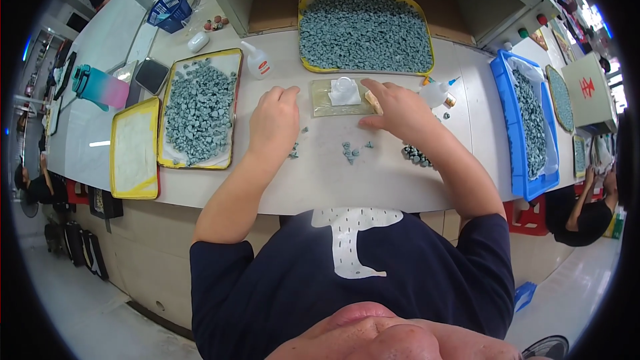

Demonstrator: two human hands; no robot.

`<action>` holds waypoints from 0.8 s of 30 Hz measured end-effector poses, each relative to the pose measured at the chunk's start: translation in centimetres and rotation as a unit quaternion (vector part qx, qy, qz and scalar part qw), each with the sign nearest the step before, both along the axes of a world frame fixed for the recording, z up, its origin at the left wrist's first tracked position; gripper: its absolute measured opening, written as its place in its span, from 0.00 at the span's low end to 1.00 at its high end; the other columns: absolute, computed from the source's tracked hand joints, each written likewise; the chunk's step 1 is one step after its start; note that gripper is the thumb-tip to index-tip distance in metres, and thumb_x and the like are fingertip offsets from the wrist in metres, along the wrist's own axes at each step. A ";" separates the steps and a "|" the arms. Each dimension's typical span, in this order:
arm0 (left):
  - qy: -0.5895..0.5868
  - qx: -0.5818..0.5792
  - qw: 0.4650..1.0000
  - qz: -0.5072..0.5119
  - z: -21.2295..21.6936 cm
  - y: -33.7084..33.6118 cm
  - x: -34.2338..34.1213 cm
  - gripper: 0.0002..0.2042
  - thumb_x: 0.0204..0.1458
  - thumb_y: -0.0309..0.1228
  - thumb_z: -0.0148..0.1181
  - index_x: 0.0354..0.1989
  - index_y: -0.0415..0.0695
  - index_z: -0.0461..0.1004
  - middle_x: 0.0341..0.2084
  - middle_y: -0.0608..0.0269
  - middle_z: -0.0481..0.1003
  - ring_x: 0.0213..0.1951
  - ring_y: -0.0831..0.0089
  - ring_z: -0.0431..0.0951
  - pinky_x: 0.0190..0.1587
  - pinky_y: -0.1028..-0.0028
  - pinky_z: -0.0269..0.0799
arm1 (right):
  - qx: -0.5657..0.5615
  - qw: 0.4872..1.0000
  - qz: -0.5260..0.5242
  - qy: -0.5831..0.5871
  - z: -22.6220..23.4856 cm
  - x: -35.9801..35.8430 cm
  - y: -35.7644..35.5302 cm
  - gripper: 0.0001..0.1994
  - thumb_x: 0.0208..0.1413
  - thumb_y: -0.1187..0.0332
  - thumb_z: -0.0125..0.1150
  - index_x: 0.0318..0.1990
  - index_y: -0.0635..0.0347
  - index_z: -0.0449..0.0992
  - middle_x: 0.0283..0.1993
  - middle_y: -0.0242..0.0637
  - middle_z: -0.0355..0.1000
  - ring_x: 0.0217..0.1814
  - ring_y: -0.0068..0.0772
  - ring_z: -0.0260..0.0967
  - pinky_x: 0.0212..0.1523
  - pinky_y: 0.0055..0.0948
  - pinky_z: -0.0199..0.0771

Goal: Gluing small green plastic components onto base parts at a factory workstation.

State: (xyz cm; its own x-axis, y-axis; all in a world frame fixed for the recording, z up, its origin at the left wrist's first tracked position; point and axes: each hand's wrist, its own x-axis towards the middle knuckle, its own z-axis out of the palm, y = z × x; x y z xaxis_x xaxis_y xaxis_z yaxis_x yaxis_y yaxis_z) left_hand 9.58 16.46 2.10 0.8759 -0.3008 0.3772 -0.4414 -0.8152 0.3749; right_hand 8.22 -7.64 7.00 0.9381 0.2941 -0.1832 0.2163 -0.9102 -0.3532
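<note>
My left hand [275, 119] is above the table left of a flat translucent board [322, 101]. Its fingers are curled together, and whatever they may hold is too small to make out. My right hand [398, 110] reaches to the board's right end, thumb and fingers spread apart. A small beige piece [373, 101] shows between them, apparently not gripped. On the board lies a white paper square [345, 97] with a small clear round dish [343, 85] at its upper edge. Small grey-green pieces [350, 153] lie loose between my forearms, and a darker cluster [417, 155] sits beside my right forearm.
A yellow-rimmed tray [432, 40] of grey-green pieces stands at the back. Another filled tray [235, 87] and a bare yellow-edged tray [135, 150] lie left. A white squeeze bottle [257, 63], white bottle [435, 93], blue crate [518, 140] and teal-pink water bottle [100, 87] stand around.
</note>
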 end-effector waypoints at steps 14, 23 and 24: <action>0.025 -0.003 0.999 0.042 1.3 -1.4 -0.8 0.09 0.48 0.24 0.55 0.38 0.40 0.76 0.31 0.54 0.75 0.37 0.56 0.76 0.38 0.61 0.73 | -0.044 0.997 0.031 0.052 -0.5 3.0 -0.5 0.36 0.40 0.54 0.71 0.55 0.64 0.67 0.45 0.49 0.73 0.49 0.48 0.71 0.50 0.39 0.71; 0.115 0.095 0.987 0.051 1.2 1.8 0.3 0.13 0.50 0.26 0.54 0.44 0.45 0.78 0.32 0.49 0.75 0.37 0.54 0.77 0.39 0.60 0.73 | -0.027 0.999 0.005 0.017 -2.0 2.6 2.1 0.33 0.40 0.52 0.71 0.51 0.66 0.69 0.43 0.50 0.73 0.48 0.48 0.71 0.48 0.40 0.72; 0.115 0.096 0.987 0.053 1.2 1.9 0.2 0.13 0.50 0.26 0.54 0.44 0.45 0.78 0.32 0.49 0.75 0.37 0.54 0.77 0.39 0.60 0.73 | -0.026 1.000 0.002 0.018 -1.9 2.6 2.6 0.33 0.40 0.52 0.70 0.50 0.66 0.70 0.43 0.50 0.73 0.48 0.48 0.71 0.48 0.40 0.72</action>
State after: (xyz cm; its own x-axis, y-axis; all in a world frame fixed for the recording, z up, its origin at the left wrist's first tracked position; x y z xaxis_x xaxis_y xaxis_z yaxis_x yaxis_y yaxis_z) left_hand 9.78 18.40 3.26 0.9620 -0.2502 0.1098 -0.2717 -0.9176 0.2902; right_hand 10.84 -5.04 5.10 0.9295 0.2864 -0.2324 0.2070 -0.9266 -0.3140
